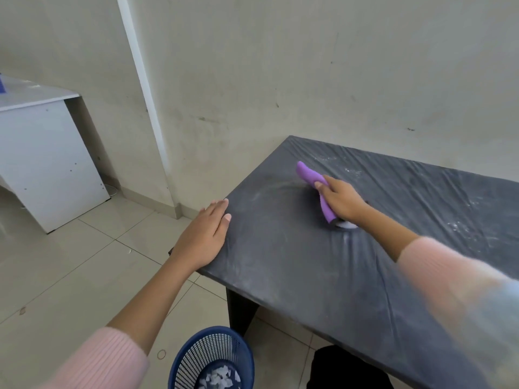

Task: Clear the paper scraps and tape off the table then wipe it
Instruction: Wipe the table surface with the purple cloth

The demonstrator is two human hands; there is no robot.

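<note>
step: you're on the wiping; no scraps or tape show on the table [309, 276]; pale dust [460, 226] streaks the far edge and the right side
right hand: your right hand [344, 199] has its fingers curled round the purple brush [309, 175]; the brush's head is pressed on the top, toward the far left corner
left hand: your left hand [203, 240] lies flat on the left edge by the near corner; fingers straight, holding nothing
next: i'd judge it calls for long strokes over to the dusty right side
basket: the blue basket [179, 357] stands on the floor below the near left corner; white scraps [219, 379] lie in its bottom
</note>
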